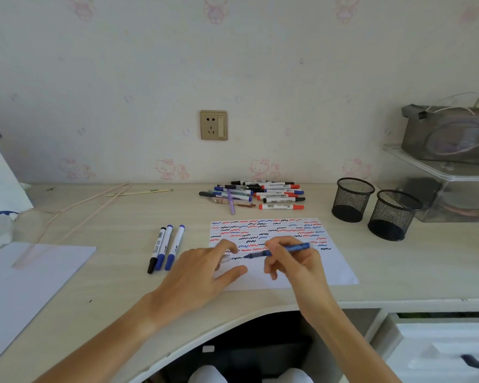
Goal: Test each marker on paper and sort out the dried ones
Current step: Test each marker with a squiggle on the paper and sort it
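Observation:
A white test paper (335, 261) covered with red, blue and black squiggles lies on the desk in front of me. My right hand (293, 261) grips a blue pen (285, 250) with its tip pointing left just above the paper. My left hand (205, 272) rests at the paper's left edge and pinches a small clear cap (226, 258) between its fingertips. A pile of markers (257, 194) lies behind the paper near the wall. Three capped markers (165, 248), one black and two blue, lie side by side left of the paper.
Two black mesh pen cups (351, 200) (390, 217) stand at the right. A clear box (454, 183) with a grey bag on top sits at far right. Another white sheet (33, 275) lies at the left, with a pink cord (75, 217) across the desk.

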